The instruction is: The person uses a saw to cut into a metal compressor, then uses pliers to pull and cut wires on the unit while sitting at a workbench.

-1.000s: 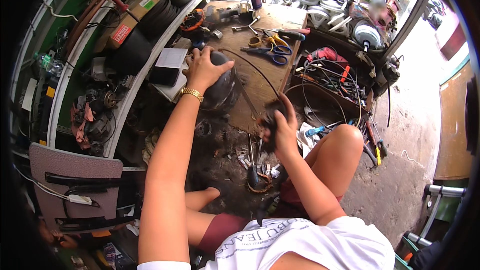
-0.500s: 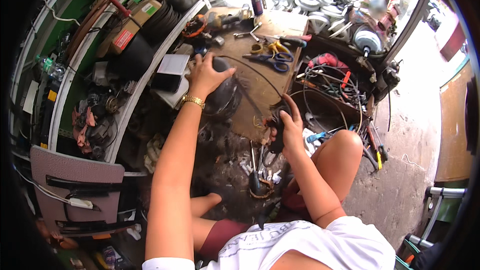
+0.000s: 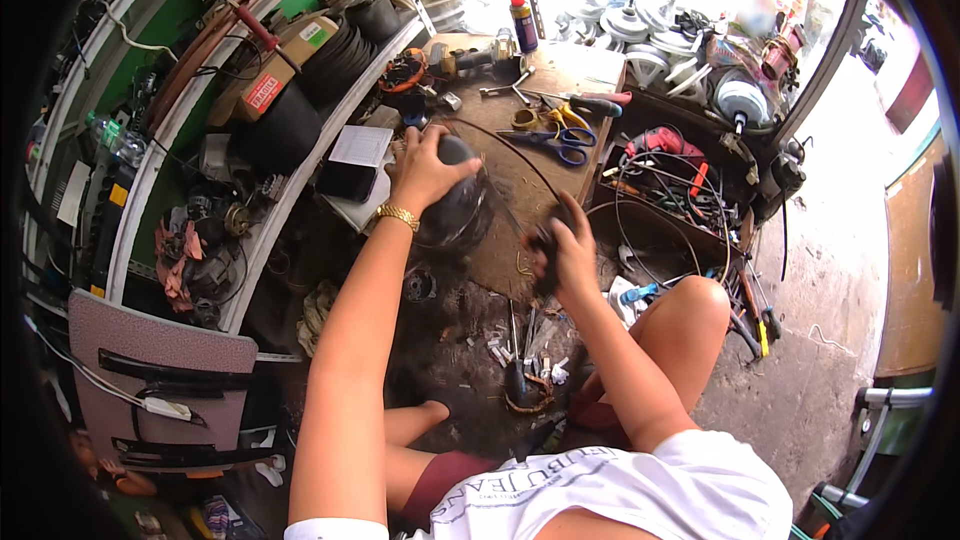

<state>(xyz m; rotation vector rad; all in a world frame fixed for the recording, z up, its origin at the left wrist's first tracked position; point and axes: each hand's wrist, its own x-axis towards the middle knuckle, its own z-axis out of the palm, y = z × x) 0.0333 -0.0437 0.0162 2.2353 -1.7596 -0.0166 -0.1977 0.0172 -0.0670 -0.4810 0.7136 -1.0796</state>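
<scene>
My left hand (image 3: 428,172), a gold bracelet at its wrist, is closed over the top of a dark, rounded housing (image 3: 455,215). The housing stands at the near left side of a worn wooden board (image 3: 500,165). From beside my left fingers a thin black cable (image 3: 520,155) arches across to my right hand (image 3: 570,255). The fingers of my right hand are curled round a dark bunch of this cable, smeared by motion. Part of the bunch is hidden by the hand.
Blue-handled scissors (image 3: 565,145), a spray can (image 3: 523,24) and wrenches lie or stand farther back on the board. To the right is a tool bin (image 3: 690,195) with a red power tool. Metal shelving (image 3: 290,150) lines the left. A screwdriver (image 3: 515,370) and scraps lie on the floor.
The view has shifted slightly, so the board sits lower. My right hand has turned, and the dark loop that hung below it no longer shows. My left hand stays on the housing.
</scene>
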